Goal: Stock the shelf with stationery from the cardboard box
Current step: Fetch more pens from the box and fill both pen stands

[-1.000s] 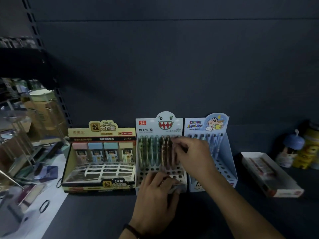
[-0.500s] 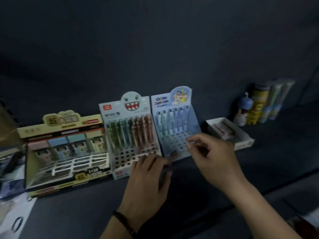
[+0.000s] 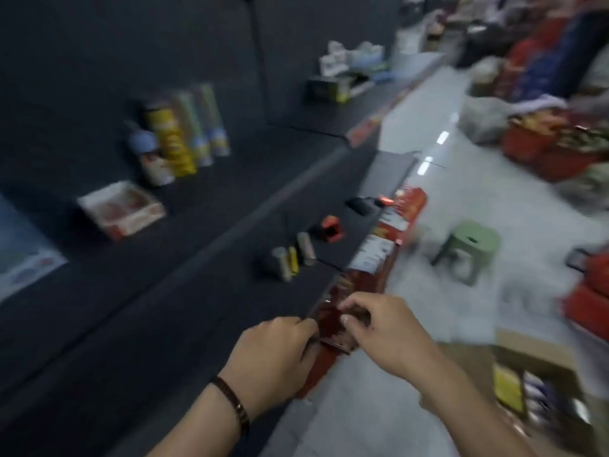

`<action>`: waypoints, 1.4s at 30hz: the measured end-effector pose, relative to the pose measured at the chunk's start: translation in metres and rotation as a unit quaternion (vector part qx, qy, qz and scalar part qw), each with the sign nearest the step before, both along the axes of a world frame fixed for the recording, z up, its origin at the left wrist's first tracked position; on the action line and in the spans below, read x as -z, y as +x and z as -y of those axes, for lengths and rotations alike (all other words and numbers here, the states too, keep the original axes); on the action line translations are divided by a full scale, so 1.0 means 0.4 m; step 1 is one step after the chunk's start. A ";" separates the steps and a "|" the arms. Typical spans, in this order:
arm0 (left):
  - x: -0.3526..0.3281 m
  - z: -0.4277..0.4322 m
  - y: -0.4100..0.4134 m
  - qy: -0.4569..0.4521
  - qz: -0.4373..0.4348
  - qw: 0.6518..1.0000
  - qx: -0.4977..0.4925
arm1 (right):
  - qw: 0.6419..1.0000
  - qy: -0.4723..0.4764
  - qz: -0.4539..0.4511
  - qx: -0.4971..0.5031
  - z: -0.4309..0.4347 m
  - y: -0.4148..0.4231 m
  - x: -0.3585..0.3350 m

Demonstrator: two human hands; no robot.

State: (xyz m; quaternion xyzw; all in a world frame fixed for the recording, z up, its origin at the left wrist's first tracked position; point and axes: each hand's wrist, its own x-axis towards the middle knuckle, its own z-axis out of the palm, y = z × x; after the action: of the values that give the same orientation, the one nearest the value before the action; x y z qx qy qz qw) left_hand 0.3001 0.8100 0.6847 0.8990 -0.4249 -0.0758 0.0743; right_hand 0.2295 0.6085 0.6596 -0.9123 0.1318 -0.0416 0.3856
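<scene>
The shelf point(image 3: 164, 291) is dark and long, and it runs from the left side toward the far end of the shop. At its far left I see a corner of a pale blue display box point(image 3: 23, 258). To the right of it a white and red tray point(image 3: 122, 209) lies flat on the higher level. Behind the tray a group of bottles point(image 3: 178, 136) stands upright, one of them yellow and one with a blue cap. On the lower level, nearer the front edge, some small items point(image 3: 291, 258) stand together, and a small red thing point(image 3: 331, 229) is just beyond them. A red price strip point(image 3: 389, 232) runs along the front edge.

The left hand point(image 3: 273, 351), with a dark bracelet point(image 3: 232, 400) on the wrist, has its fingers curled at this strip. The view is blurred, so I cannot tell if it grips anything. The right hand point(image 3: 382, 331) is just beside it at the same edge, with thumb and fingers bent toward each other. I also cannot tell whether they pinch something.

Further right a green stool point(image 3: 468, 249) stands on the pale floor point(image 3: 461, 159). The cardboard box point(image 3: 534, 344) is on the floor at the lower right, open, with yellow and bluish packs point(image 3: 507, 387) inside. Red baskets point(image 3: 543, 153) are at the far right.
</scene>
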 end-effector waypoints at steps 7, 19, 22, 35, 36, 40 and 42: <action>0.214 0.561 -0.206 0.105 -0.114 0.975 0.161 | 0.966 0.057 -0.140 0.209 0.457 -0.420 0.210; 0.669 1.293 -0.371 0.282 -0.204 0.856 0.383 | 0.855 0.108 -0.345 0.373 1.041 -0.787 0.599; 0.833 1.474 -0.378 0.292 -0.236 0.852 0.364 | 0.829 0.117 -0.402 0.371 1.193 -0.817 0.745; 1.761 2.033 -0.643 0.303 -0.369 0.842 0.250 | 0.819 0.123 -0.472 0.302 1.781 -0.984 1.678; 1.857 2.068 -0.673 0.292 -0.370 0.852 0.227 | 0.821 0.113 -0.472 0.302 1.810 -1.006 1.762; 2.164 2.170 -0.778 0.298 -0.330 0.875 0.193 | 0.824 0.089 -0.459 0.320 1.912 -1.052 2.035; 2.268 2.211 -0.834 0.301 -0.303 0.883 0.197 | 0.832 0.082 -0.432 0.337 1.941 -1.070 2.134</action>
State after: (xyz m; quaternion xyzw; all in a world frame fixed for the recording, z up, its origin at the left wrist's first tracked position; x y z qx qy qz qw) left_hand -0.0336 -0.0745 -0.2224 0.7090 -0.5071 -0.4814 -0.0913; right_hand -0.1986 -0.1680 -0.1942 -0.7011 0.5875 0.2399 0.3252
